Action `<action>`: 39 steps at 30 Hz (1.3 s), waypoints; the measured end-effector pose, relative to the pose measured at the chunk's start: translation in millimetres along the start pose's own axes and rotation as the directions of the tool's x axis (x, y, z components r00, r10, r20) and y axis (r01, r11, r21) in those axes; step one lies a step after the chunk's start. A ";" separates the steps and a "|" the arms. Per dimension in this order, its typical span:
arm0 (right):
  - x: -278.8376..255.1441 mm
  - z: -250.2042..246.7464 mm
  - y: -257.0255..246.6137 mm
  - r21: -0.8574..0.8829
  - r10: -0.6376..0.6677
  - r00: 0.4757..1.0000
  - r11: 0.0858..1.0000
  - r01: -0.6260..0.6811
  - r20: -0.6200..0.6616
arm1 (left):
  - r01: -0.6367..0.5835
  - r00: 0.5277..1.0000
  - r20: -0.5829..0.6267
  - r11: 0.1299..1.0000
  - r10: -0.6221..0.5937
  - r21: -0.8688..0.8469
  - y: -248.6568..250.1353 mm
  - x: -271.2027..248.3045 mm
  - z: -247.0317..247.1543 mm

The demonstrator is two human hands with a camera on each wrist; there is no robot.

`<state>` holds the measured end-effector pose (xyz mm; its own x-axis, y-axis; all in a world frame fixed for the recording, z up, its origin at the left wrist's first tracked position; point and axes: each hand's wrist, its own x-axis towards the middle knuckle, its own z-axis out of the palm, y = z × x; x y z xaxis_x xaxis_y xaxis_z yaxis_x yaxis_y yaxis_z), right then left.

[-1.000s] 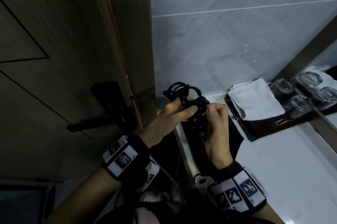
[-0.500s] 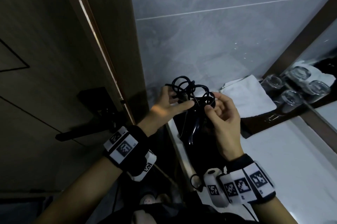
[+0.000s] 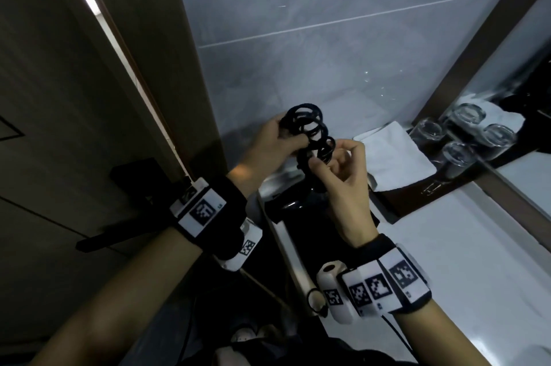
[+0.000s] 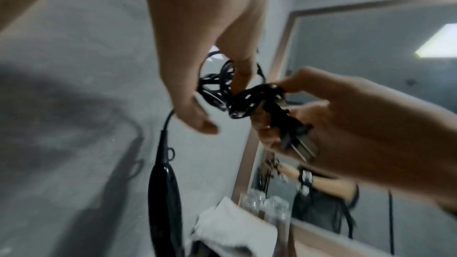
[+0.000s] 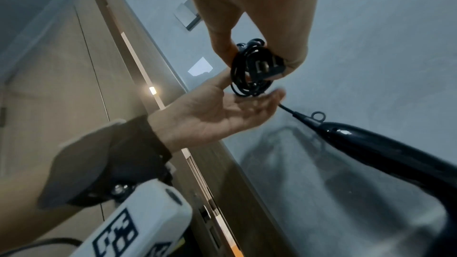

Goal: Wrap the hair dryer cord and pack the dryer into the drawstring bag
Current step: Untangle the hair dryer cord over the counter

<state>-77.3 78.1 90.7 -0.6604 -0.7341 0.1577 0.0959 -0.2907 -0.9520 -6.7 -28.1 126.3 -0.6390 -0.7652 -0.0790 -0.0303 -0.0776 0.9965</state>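
Note:
The black hair dryer cord [image 3: 310, 130] is gathered into a bundle of loops, held up in front of the grey wall. My left hand [image 3: 277, 142] holds the loops between thumb and fingers [image 4: 195, 112]. At the bundle's right end, my right hand [image 3: 340, 162] pinches the plug [image 5: 265, 66] against the loops. The glossy black dryer [image 4: 164, 192] hangs below on a short length of cord, its handle [image 5: 371, 149] pointing up. A dark shape [image 3: 298, 231] lies on the counter under the hands; I cannot tell whether it is the bag.
A folded white towel [image 3: 393, 157] and several upturned glasses [image 3: 426, 130] sit on a dark tray [image 3: 417, 201] by the mirror [image 3: 507, 91]. The white counter [image 3: 462, 261] runs to the right. A wooden door with a black handle [image 3: 119, 234] stands left.
Both hands have lifted the cord bundle a little. The right hand has worked round its lower right end and now pinches the plug there.

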 end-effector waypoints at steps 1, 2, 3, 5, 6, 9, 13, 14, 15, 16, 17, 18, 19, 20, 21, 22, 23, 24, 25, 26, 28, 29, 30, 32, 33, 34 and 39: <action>-0.8 -2.0 2.0 -0.037 0.008 1.000 0.999 -0.008 0.001 | -0.016 0.998 -0.059 0.989 0.025 0.146 -7.2 -1.8 -0.7; -1.9 -3.8 3.7 -0.071 0.014 1.000 0.997 -0.014 0.004 | -0.059 0.988 -0.115 0.949 0.099 0.310 -13.9 -3.9 -2.3; -3.4 -5.2 5.4 -0.097 0.017 1.000 0.995 -0.017 0.007 | -0.119 0.967 -0.149 0.881 0.209 0.458 -18.4 -7.0 -4.3; -5.8 -6.8 8.3 -0.136 0.010 1.000 0.991 -0.008 0.015 | -0.318 0.875 -0.053 0.655 0.480 0.685 -21.8 -13.0 -8.5; -6.8 -6.7 9.2 -0.153 0.000 1.000 0.988 0.003 0.024 | -0.424 0.814 0.060 0.520 0.578 0.742 -21.7 -15.6 -8.6; -7.5 -4.9 12.4 -0.151 -0.017 1.000 0.988 0.020 0.022 | -0.631 0.703 0.287 0.385 0.650 0.674 -21.6 -20.6 -10.7; -7.1 -5.7 20.4 -0.176 -0.017 1.000 0.984 0.014 -0.011 | -0.706 0.582 0.516 0.076 0.629 0.704 -22.1 -23.7 -18.9; -7.6 -6.3 22.9 -0.205 -0.011 1.000 0.979 0.006 -0.023 | -0.692 0.574 0.532 0.022 0.623 0.722 -21.4 -24.0 -19.0; -7.8 -7.3 25.4 -0.231 -0.001 0.999 0.973 -0.007 -0.037 | -0.677 0.572 0.543 -0.021 0.615 0.736 -20.4 -24.3 -17.9; -7.2 -8.2 27.8 -0.257 0.009 0.999 0.966 -0.022 -0.053 | -0.666 0.565 0.563 -0.070 0.603 0.743 -19.3 -24.7 -17.4; -6.1 -9.6 30.1 -0.291 0.017 0.997 0.956 -0.038 -0.071 | -0.657 0.563 0.586 -0.115 0.583 0.746 -18.8 -24.9 -17.5; -5.1 -11.2 31.9 -0.336 0.021 0.995 0.941 -0.052 -0.095 | -0.647 0.559 0.605 -0.158 0.567 0.746 -19.4 -24.3 -18.6; -4.4 -12.6 33.6 -0.384 0.019 0.992 0.921 -0.067 -0.126 | -0.645 0.555 0.619 -0.182 0.556 0.742 -19.1 -23.6 -20.2; -4.2 -13.8 34.9 -0.430 0.015 0.987 0.899 -0.085 -0.163 | -0.648 0.553 0.626 -0.189 0.550 0.738 -19.1 -22.5 -21.7; -4.7 -14.4 35.7 -0.475 0.007 0.981 0.874 -0.099 -0.192 | -0.646 0.548 0.629 -0.198 0.552 0.737 -18.6 -21.8 -22.8; -5.7 -14.4 36.2 -0.519 -0.004 0.978 0.848 -0.107 -0.208 | -0.640 0.535 0.631 -0.218 0.562 0.736 -19.1 -20.6 -23.1; -7.0 -13.6 35.9 -0.556 -0.015 0.977 0.824 -0.110 -0.215 | -0.636 0.529 0.634 -0.231 0.564 0.736 -19.5 -19.9 -22.5; -7.7 -12.5 35.0 -0.579 -0.019 0.976 0.808 -0.114 -0.218 | -0.632 0.519 0.637 -0.246 0.570 0.735 -20.6 -19.0 -21.0; -7.4 -11.9 34.0 -0.587 -0.012 0.975 0.800 -0.123 -0.222 | -0.625 0.518 0.634 -0.252 0.574 0.739 -21.4 -18.5 -18.9; -6.4 -11.4 33.4 -0.583 0.005 0.974 0.800 -0.138 -0.224 | -0.613 0.517 0.626 -0.257 0.584 0.747 -22.4 -17.9 -17.3; -4.3 -11.2 32.3 -0.542 0.052 0.973 0.823 -0.169 -0.224 | -0.602 0.526 0.600 -0.234 0.603 0.763 -23.6 -18.3 -15.7; -3.8 -10.8 32.1 -0.505 0.076 0.972 0.844 -0.182 -0.223 | -0.614 0.541 0.587 -0.195 0.602 0.765 -23.0 -19.6 -15.7; -3.3 -10.7 32.4 -0.471 0.093 0.971 0.861 -0.190 -0.222 | -0.629 0.551 0.579 -0.157 0.601 0.761 -22.4 -21.0 -16.7; -3.4 -9.9 32.8 -0.423 0.122 0.969 0.883 -0.205 -0.214 | -0.660 0.586 0.559 -0.055 0.586 0.749 -19.9 -23.6 -19.3; -3.7 -9.6 33.1 -0.390 0.146 0.968 0.894 -0.218 -0.206 | -0.655 0.631 0.540 0.008 0.557 0.756 -18.7 -25.0 -20.6; -4.1 -9.0 32.8 -0.334 0.181 0.964 0.912 -0.239 -0.196 | -0.627 0.688 0.506 0.075 0.520 0.775 -17.8 -25.9 -21.8; -3.2 -8.7 30.7 -0.075 0.331 0.932 0.936 -0.344 -0.150 | -0.352 0.923 0.258 0.354 0.284 0.867 -16.0 -21.1 -22.3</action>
<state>-78.8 76.9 58.7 -0.6953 -0.6882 -0.2075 0.2612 0.0271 -0.9649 24.4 -24.9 111.5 -0.7973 -0.5633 0.2170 -0.4522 0.7954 0.4034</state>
